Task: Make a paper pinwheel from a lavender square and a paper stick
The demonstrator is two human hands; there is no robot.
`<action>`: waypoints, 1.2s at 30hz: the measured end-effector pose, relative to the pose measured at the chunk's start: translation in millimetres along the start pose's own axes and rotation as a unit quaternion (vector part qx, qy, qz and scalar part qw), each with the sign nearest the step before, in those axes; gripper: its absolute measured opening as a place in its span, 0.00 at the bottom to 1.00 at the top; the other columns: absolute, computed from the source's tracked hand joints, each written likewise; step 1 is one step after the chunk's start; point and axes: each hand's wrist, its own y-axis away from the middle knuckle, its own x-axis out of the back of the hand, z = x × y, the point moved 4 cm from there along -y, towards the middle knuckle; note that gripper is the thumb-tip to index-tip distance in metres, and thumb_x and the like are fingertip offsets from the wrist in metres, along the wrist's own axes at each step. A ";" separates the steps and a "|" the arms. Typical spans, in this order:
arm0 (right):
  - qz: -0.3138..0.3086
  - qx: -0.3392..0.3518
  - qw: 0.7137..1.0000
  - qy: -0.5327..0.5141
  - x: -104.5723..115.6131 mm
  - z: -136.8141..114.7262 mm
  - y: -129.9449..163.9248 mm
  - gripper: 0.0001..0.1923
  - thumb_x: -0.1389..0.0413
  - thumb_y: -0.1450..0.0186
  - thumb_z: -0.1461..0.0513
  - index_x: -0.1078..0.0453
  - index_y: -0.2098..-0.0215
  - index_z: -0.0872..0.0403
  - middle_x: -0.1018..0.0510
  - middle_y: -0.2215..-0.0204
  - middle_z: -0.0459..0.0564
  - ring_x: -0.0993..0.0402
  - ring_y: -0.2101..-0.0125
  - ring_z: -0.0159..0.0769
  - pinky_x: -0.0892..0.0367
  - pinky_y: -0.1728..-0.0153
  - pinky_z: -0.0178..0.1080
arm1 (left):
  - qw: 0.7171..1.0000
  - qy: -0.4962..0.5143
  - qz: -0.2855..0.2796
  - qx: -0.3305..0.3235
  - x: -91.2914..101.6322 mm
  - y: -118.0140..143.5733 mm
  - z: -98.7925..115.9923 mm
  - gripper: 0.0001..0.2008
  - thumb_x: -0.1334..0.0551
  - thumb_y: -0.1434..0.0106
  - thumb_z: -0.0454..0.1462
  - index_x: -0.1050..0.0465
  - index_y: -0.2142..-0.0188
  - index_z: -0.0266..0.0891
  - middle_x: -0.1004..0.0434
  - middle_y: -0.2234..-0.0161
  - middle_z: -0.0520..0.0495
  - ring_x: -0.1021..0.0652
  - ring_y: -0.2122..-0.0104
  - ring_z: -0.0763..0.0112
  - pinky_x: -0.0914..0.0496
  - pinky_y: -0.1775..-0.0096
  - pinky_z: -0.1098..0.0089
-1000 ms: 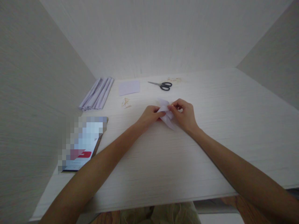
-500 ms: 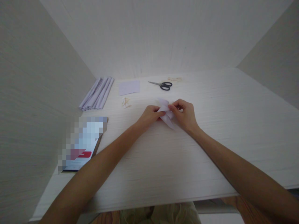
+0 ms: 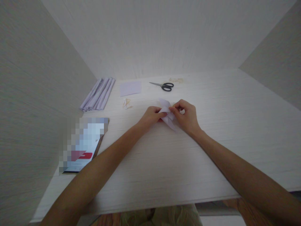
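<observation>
Both of my hands meet over a small folded piece of pale lilac paper (image 3: 167, 116) in the middle of the white table (image 3: 211, 150). My left hand (image 3: 151, 115) pinches its left side with fingers curled. My right hand (image 3: 187, 115) pinches its upper right part between thumb and fingertips. One flap sticks up behind my fingers and a pointed flap lies toward me on the table. The middle of the paper is hidden by my fingers.
A bundle of folded lilac paper strips (image 3: 98, 94) lies at the back left. A lilac paper square (image 3: 130, 88), black-handled scissors (image 3: 163, 85) and small pale scraps (image 3: 127, 103) lie behind my hands. A blurred phone (image 3: 82, 146) rests near the left wall. Walls close in on three sides.
Almost nothing differs. My right fingers have shifted slightly on the paper's upper edge, and both hands stay on the folded piece at the same spot.
</observation>
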 end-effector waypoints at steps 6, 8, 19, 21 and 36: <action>0.011 0.006 1.000 0.016 1.5 -2.1 0.1 0.09 0.47 0.45 0.63 0.38 0.82 0.54 0.35 0.83 0.43 0.40 0.79 0.29 0.43 0.76 0.35 | 1.000 0.017 -0.006 0.002 -1.0 0.4 0.9 0.05 0.41 0.53 0.34 0.30 0.76 0.32 0.30 0.79 0.53 0.31 0.78 0.79 0.37 0.71 0.75; 0.013 0.004 1.000 0.016 1.4 -1.7 0.2 0.09 0.47 0.45 0.63 0.38 0.82 0.54 0.35 0.83 0.43 0.40 0.79 0.29 0.43 0.76 0.35 | 1.000 0.018 -0.006 0.002 -0.9 0.8 1.0 0.04 0.41 0.53 0.34 0.30 0.77 0.32 0.30 0.79 0.53 0.31 0.79 0.80 0.37 0.72 0.76; 0.015 -0.013 1.000 0.007 1.5 0.5 -0.4 0.08 0.47 0.45 0.63 0.37 0.82 0.55 0.34 0.83 0.43 0.39 0.79 0.29 0.43 0.76 0.35 | 0.999 0.031 -0.018 -0.001 -0.2 0.6 0.0 0.04 0.41 0.53 0.33 0.30 0.77 0.33 0.30 0.78 0.53 0.31 0.78 0.80 0.36 0.70 0.76; 0.015 -0.016 1.000 0.008 1.6 0.6 -0.5 0.08 0.47 0.45 0.63 0.37 0.82 0.55 0.34 0.83 0.43 0.39 0.79 0.29 0.43 0.76 0.35 | 0.999 0.028 -0.018 -0.002 -0.2 0.1 -0.3 0.04 0.41 0.53 0.33 0.30 0.77 0.33 0.30 0.78 0.52 0.31 0.77 0.79 0.36 0.69 0.75; 0.000 -0.040 0.999 -0.008 0.0 2.4 -1.1 0.08 0.47 0.45 0.64 0.36 0.81 0.56 0.33 0.83 0.44 0.39 0.79 0.29 0.43 0.76 0.35 | 1.000 0.004 0.010 0.005 -1.1 0.3 0.5 0.04 0.41 0.53 0.33 0.30 0.78 0.32 0.32 0.80 0.53 0.32 0.79 0.80 0.37 0.72 0.75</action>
